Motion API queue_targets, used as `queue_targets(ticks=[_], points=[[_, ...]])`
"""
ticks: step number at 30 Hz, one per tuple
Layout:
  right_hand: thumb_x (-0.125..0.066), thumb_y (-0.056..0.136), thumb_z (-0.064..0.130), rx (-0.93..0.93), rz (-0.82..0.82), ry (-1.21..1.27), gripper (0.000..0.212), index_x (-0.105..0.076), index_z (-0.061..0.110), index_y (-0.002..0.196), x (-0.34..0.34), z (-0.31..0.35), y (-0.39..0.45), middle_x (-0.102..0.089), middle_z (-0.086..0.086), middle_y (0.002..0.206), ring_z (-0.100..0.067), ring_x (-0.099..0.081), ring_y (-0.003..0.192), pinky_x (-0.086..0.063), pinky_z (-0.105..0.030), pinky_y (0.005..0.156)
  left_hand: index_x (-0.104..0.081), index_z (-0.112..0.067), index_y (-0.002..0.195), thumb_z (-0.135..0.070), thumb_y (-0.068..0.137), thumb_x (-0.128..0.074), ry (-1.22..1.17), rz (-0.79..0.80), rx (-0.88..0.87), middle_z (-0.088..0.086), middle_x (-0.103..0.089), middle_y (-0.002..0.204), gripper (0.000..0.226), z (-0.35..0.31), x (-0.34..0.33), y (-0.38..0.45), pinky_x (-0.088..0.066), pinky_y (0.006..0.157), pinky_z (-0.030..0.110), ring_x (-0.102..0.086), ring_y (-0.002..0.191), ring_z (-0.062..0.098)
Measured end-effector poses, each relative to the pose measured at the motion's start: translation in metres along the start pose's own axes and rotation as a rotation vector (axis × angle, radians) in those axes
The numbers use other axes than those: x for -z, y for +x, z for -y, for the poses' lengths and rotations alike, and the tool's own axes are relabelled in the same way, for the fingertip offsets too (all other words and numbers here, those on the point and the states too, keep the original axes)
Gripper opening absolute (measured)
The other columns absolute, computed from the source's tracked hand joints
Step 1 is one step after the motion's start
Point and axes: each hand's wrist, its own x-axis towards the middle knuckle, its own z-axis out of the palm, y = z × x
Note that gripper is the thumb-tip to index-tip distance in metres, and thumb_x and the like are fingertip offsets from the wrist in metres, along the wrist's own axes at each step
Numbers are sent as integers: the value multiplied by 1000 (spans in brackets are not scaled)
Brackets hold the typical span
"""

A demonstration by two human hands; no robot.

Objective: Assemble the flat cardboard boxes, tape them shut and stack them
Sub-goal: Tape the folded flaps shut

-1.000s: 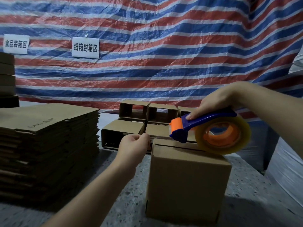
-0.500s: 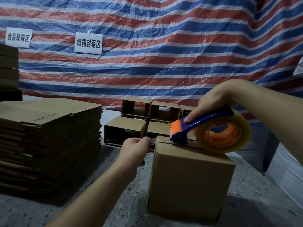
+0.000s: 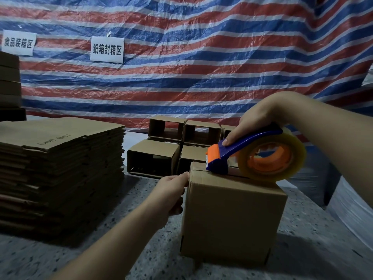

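Note:
A closed brown cardboard box [image 3: 232,219] stands upright on the speckled table, right of centre. My right hand [image 3: 254,122] grips the blue handle of a tape dispenser [image 3: 238,152] with an orange blade guard and a clear tape roll [image 3: 272,158]. The dispenser's nose rests on the box's top seam near the far left end. My left hand [image 3: 171,190] presses its curled fingers against the box's upper left edge, where the tape end lies; the tape itself is too clear to see there.
A tall stack of flat cardboard blanks [image 3: 60,168] fills the left side. Several assembled open boxes [image 3: 153,158] lie stacked behind the box. A striped tarp [image 3: 201,67] with two signs hangs behind. White sacks [image 3: 355,215] stand at the right edge.
Both hands came down onto the box. The dispenser dropped to the top seam, and my left hand moved from above the left corner down against the box's left edge.

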Motion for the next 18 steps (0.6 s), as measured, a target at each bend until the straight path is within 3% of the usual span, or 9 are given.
queue_targets(ticks=[2, 5, 9, 12, 15, 17, 18], points=[[-75, 55, 70, -4, 1, -3, 73, -72, 13, 102, 1, 1, 1, -77, -7, 78, -17, -73, 59, -55, -25, 51, -65, -8, 107, -50, 97, -51, -25, 22, 47, 10, -47, 91, 46, 0, 0, 1, -36, 53, 26, -40, 69, 18], [-77, 49, 71, -10, 22, -8, 80, -72, 13, 104, 2, 2, 1, -78, -7, 80, -17, -73, 61, -55, -25, 52, -58, -12, 94, -55, 96, -52, 29, 26, 124, 5, -47, 80, 44, 13, 1, -3, -36, 50, 22, -40, 64, 15], [-78, 46, 72, -20, 26, -7, 84, -72, 14, 107, 3, 0, 2, -78, -7, 83, -18, -74, 65, -56, -26, 54, -50, -10, 88, -32, 104, -45, 56, -182, -3, 4, -41, 72, 27, 26, 9, -11, -32, 56, 27, -38, 60, 15], [-80, 43, 71, -16, 29, 3, 86, -71, 14, 108, 3, 0, 3, -78, -7, 84, -18, -75, 66, -56, -25, 54, -56, -10, 105, -35, 104, -41, 10, -278, -232, 0, -53, 87, 29, -4, 11, -10, -37, 62, 24, -50, 73, 12], [-81, 38, 71, -15, 29, 8, 92, -72, 14, 109, 4, 0, 5, -79, -8, 88, -18, -75, 68, -56, -26, 55, -47, -23, 138, -36, 103, -43, 98, -127, -290, -10, -56, 105, 37, -41, -8, -9, -43, 68, 22, -55, 91, 4], [-81, 41, 71, -21, 38, 9, 89, -72, 14, 108, 4, 0, 6, -79, -7, 87, -17, -75, 67, -56, -26, 55, -30, -24, 152, -28, 103, -45, 139, -12, -205, 0, -52, 135, 51, -44, -19, -2, -49, 93, 33, -55, 116, 16], [-81, 42, 71, -25, 41, 7, 87, -72, 14, 108, 4, 0, 7, -79, -7, 86, -18, -75, 67, -56, -26, 54, -26, -23, 154, -24, 102, -46, 139, 25, -147, 7, -46, 146, 56, -42, -21, 1, -44, 104, 39, -50, 126, 22]])
